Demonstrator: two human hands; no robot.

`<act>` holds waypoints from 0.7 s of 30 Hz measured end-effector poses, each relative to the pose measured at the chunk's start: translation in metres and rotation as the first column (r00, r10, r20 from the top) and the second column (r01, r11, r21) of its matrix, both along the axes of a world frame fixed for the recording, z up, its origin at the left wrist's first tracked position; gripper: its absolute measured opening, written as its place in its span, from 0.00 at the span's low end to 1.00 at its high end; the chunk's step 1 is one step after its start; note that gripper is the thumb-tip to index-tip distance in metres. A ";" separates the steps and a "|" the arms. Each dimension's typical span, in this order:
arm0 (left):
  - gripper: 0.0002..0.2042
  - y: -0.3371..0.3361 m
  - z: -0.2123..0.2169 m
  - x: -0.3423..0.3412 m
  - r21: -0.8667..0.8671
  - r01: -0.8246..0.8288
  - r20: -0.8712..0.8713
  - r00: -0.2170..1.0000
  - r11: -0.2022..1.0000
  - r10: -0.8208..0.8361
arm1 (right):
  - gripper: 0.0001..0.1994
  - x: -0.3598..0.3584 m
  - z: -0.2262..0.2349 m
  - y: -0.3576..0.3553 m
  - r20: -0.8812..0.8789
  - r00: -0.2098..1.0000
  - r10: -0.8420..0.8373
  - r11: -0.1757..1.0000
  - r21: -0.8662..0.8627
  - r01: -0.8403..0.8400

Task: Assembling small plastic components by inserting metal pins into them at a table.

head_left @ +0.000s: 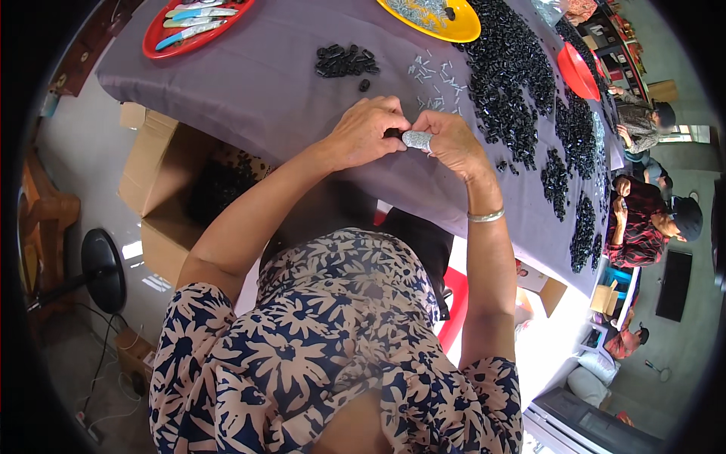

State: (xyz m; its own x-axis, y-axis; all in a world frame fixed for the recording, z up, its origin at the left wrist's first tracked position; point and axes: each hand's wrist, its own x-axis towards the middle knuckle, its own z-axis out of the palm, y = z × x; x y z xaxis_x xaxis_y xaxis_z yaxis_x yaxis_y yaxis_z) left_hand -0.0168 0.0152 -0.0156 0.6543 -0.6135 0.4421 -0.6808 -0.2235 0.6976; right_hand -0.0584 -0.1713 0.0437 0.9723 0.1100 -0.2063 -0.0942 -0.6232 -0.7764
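I see my left hand (363,136) and right hand (452,142) pinching a small black part (392,133) together, fingers clamped, over the counter (249,83).

Both forearms enter from the near edge and converge toward the far centre. Left hand (367,132): fingers curled, fingertips pinched together. Right hand (450,140): fingers bent, taped thumb against the left fingertips. Both hands touching.
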 end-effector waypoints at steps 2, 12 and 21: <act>0.08 0.000 -0.003 0.001 -0.007 0.011 -0.040 0.999 1.000 -0.012 | 0.07 0.005 0.002 -0.003 -0.157 0.987 0.028 0.984 0.176 0.000; 0.06 -0.007 0.007 0.006 -0.120 0.026 -0.254 0.965 0.992 -0.056 | 0.05 0.036 0.005 -0.015 -0.434 0.901 0.033 0.989 0.142 0.032; 0.08 -0.009 -0.003 0.008 -0.071 0.060 -0.043 0.997 0.996 -0.063 | 0.04 0.034 -0.004 -0.016 -0.423 0.903 0.079 0.996 -0.003 -0.088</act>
State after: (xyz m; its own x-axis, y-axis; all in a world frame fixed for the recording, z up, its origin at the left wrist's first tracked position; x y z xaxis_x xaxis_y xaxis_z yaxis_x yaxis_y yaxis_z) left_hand -0.0092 0.0060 -0.0183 0.6365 -0.6222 0.4558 -0.6590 -0.1318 0.7405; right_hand -0.0246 -0.1878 0.0401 0.7810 0.1777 -0.5987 -0.3571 -0.6594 -0.6615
